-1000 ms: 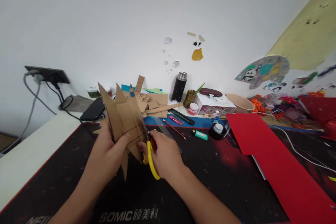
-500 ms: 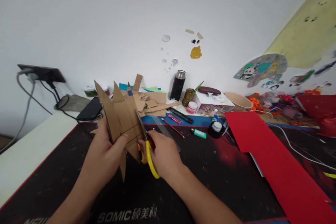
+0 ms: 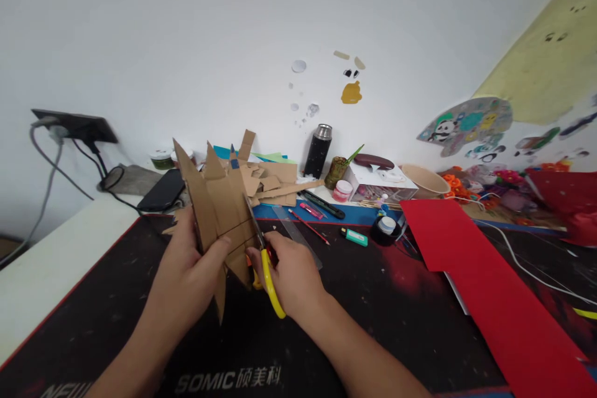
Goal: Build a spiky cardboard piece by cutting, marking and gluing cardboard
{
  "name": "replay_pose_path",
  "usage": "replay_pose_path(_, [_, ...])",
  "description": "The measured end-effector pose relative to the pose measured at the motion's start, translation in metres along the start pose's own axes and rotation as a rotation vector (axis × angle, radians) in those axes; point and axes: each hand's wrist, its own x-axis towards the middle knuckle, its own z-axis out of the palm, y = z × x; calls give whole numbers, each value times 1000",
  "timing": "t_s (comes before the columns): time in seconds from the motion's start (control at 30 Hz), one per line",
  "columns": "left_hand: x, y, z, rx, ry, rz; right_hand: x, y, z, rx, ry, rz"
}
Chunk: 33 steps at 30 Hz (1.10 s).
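Note:
My left hand [image 3: 193, 264] grips a piece of brown cardboard [image 3: 219, 202] with long pointed ends at top and bottom, thumb across its front. Pencil-like dark lines cross the cardboard's lower part. Yellow-handled scissors [image 3: 272, 286] are in my right hand [image 3: 291, 273], fingers wrapped around the loops. Their blades lie along the cardboard's right edge, pointing up and away. How far the blades are apart is hard to make out. Both hands are raised above the dark desk mat [image 3: 373, 323].
Cardboard scraps [image 3: 275, 177] lie behind the held piece. Farther right are a black thermos [image 3: 318, 150], a utility knife [image 3: 324, 204], a red pencil [image 3: 309, 227], a clear ruler [image 3: 297, 233] and a glue-like teal tube [image 3: 354, 236]. Red paper [image 3: 471, 273] covers the mat's right side.
The whole view has shifted slightly. My hands, the cardboard and the scissors stay in nearly the same positions relative to one another.

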Motion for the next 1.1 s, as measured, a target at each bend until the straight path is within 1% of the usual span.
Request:
replay_pose_path(0.17, [3, 1, 0, -65, -18, -28, 0, 2, 3, 44, 18, -2])
replay_pose_path(0.3, [4, 1, 0, -59, -13, -30, -1, 3, 5, 65, 28, 12])
replay_pose_path(0.53, [3, -1, 1, -27, -15, 8, -1, 5, 6, 67, 45, -19])
replay_pose_path(0.7, [3, 2, 2, -12, -22, 28, -2, 3, 5, 92, 30, -3])
replay_pose_path(0.97, [5, 2, 3, -61, -43, -6, -2, 4, 8, 70, 37, 26])
replay_pose_path(1.1, [7, -1, 2, -77, -38, -26, -2, 6, 9, 96, 47, 25])
